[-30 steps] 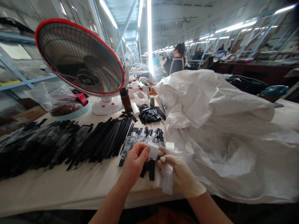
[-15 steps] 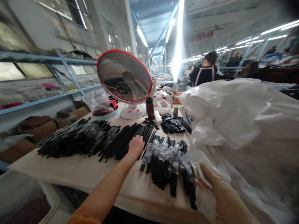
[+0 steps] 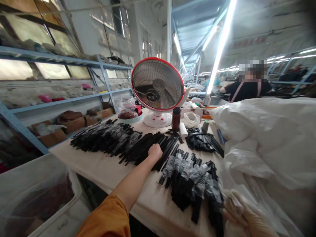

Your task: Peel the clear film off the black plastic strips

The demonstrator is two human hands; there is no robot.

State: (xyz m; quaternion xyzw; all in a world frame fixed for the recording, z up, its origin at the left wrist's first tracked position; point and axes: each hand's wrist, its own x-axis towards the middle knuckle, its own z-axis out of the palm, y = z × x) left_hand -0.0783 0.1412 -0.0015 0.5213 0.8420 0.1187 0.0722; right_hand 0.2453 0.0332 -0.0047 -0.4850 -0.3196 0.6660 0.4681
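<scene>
My left hand is closed in a fist over the row of loose black strips, touching its right part. Its fingertips are hidden, so what it grips cannot be made out. Close to the table's right side, my right hand has curled fingers and seems to wear a pale glove. Something whitish shows at its fingers, too blurred to name. Just left of it lie several black strip bundles wrapped in clear film. More film-wrapped black bundles cover the table's left part.
A red-rimmed fan heater stands at the back beside a dark bottle, a white roll and a thread spool. White plastic sheeting heaps up at right. A white bin sits front left. Another person is beyond.
The view has turned left, so everything sits farther right in the picture. My left hand has shifted slightly left along the loose strips. My right hand stays near the wrapped bundles.
</scene>
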